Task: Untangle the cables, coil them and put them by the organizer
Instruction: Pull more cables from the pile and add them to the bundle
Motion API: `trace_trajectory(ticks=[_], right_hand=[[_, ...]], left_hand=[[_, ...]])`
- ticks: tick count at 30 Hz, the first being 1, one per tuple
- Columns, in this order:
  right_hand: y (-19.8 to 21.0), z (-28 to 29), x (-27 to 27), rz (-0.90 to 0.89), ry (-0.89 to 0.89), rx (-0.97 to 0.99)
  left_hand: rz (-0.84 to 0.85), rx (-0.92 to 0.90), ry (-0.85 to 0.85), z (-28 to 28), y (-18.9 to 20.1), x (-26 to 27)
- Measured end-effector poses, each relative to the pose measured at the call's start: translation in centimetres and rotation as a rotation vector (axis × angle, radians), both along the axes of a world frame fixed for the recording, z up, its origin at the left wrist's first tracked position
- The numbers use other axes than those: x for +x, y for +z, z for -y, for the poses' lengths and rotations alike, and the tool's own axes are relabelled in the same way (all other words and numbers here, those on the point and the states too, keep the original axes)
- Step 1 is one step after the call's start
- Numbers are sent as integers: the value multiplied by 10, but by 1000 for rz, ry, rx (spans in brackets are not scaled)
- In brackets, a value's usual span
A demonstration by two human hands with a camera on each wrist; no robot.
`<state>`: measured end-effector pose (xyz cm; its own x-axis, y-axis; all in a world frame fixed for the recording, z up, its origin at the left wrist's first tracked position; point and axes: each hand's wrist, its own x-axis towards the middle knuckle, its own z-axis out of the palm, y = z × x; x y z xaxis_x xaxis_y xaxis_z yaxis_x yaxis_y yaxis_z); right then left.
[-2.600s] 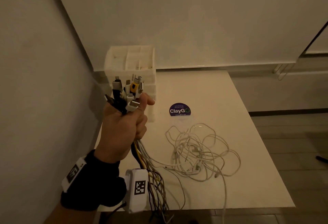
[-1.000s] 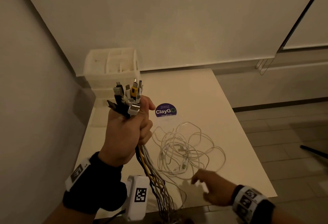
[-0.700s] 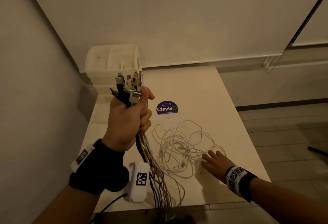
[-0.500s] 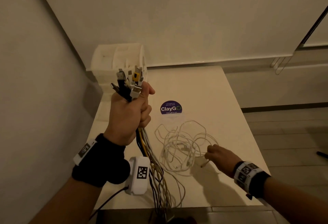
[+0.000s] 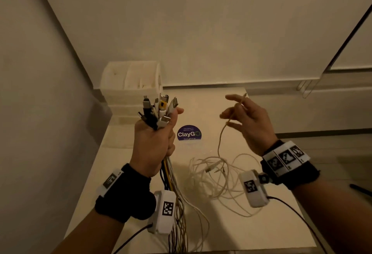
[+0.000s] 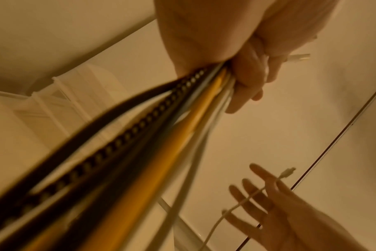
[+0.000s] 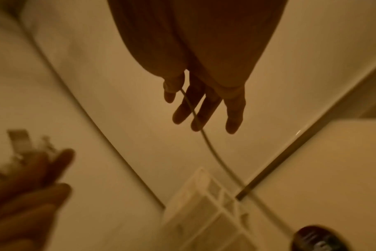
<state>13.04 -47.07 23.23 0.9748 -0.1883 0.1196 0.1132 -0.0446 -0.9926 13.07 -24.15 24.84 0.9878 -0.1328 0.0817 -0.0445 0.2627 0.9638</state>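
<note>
1. The left hand [image 5: 155,143] is raised above the desk [image 5: 241,223] at about 9 o'clock, fingers wrapped tight round a bundle of cables [image 5: 159,112]; the connector ends fan upward out of the fist, and the cords hang down past the near desk edge
2. From the left wrist view, black, yellow and pale cords [image 6: 140,135] run straight out of the fist
3. The right hand [image 5: 249,121] is lifted at about 2 o'clock, fingers spread and nearly straight; a single white cable [image 5: 221,135] lies across them, its plug [image 5: 244,94] poking up past the fingertips. Whether the thumb pins it, I cannot tell
4. That white cable drops to a loose white tangle [image 5: 217,175] lying on the desk at centre, toward 5 o'clock
5. The white organizer [image 5: 130,80] stands in the far left corner at 11 o'clock, against the wall
6. A round purple ClayGo sticker [image 5: 189,134] sits on the desk between the two hands
</note>
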Motion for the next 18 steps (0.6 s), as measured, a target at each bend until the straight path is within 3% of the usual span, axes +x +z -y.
trace_trajectory(ticks=[2, 6, 13, 18], right_hand=[[11, -24, 2, -4, 42, 179], [13, -64, 4, -66, 38, 184], [-6, -98, -14, 37, 68, -99], [-26, -93, -23, 50, 98, -290]], left_hand=[[-11, 1, 15, 0, 0, 1], [-34, 16, 15, 3, 1, 5], [-52, 79, -61, 11, -10, 8], [5, 152, 31, 11, -15, 9]])
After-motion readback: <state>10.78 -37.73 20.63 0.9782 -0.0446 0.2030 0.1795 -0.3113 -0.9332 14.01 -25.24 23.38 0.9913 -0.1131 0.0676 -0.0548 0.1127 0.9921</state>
